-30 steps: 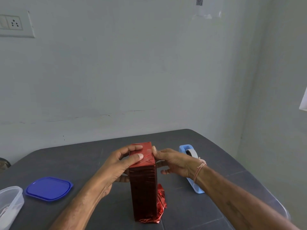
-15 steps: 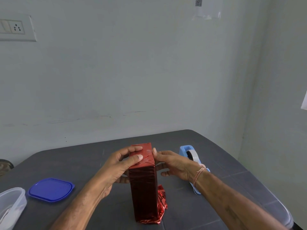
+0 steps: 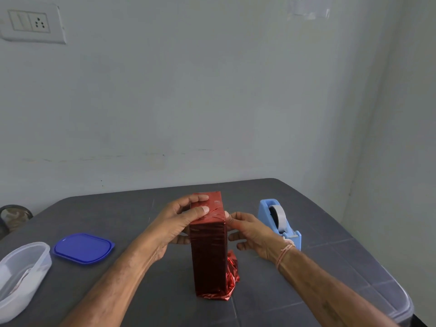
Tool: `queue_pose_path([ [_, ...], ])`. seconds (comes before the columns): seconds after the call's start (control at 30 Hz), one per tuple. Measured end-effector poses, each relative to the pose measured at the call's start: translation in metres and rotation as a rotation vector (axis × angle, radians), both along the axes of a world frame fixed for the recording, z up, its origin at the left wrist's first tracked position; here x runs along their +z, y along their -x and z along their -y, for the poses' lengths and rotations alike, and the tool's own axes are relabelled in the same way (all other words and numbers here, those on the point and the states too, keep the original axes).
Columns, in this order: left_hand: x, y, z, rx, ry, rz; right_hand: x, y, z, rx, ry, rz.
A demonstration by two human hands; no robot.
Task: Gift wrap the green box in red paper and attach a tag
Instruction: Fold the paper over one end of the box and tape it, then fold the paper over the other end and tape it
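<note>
The box, wrapped in shiny red paper (image 3: pixel 208 256), stands upright on the dark table (image 3: pixel 318 267). My left hand (image 3: pixel 169 225) holds its top end. The thumb and forefinger press flat on the folded top flap, and the other fingers curl round the left side. My right hand (image 3: pixel 254 234) is beside the box with relaxed fingers, its thumb tip touching the upper right edge. Loose crumpled red paper (image 3: pixel 232 274) sticks out at the bottom right of the box. No green surface and no tag show.
A light blue tape dispenser (image 3: pixel 278 220) stands just right of my right hand. A blue lid (image 3: pixel 83 247) and a clear plastic container (image 3: pixel 21 274) lie at the left. A dark round object (image 3: pixel 11 215) sits at the table's far left edge.
My right thumb has slipped from the top's edge to the upper right side of the box. My left hand keeps pressing the top flap, and the box has not moved.
</note>
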State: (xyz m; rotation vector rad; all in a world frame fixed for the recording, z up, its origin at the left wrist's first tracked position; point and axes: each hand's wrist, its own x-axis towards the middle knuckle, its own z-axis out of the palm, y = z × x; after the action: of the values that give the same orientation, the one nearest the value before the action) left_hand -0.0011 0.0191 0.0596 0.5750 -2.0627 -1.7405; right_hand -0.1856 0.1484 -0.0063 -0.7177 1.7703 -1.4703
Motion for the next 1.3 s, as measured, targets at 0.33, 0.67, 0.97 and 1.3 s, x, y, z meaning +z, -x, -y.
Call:
queue_pose_path([
  [0.33, -0.002, 0.004, 0.004, 0.028, -0.044, 0.003, -0.007, -0.026, -0.019, -0.03, 0.03, 0.216],
  [0.67, 0.002, 0.02, -0.005, 0.183, 0.043, 0.087, 0.007, -0.042, -0.042, 0.019, 0.23, 0.201],
  [0.97, 0.003, 0.007, 0.001, 0.173, -0.007, 0.136, 0.0, -0.052, -0.032, -0.121, 0.246, 0.277],
  [1.3, 0.003, -0.029, 0.026, 0.105, -0.278, 0.281, 0.013, -0.077, -0.023, -0.139, 0.163, 0.067],
])
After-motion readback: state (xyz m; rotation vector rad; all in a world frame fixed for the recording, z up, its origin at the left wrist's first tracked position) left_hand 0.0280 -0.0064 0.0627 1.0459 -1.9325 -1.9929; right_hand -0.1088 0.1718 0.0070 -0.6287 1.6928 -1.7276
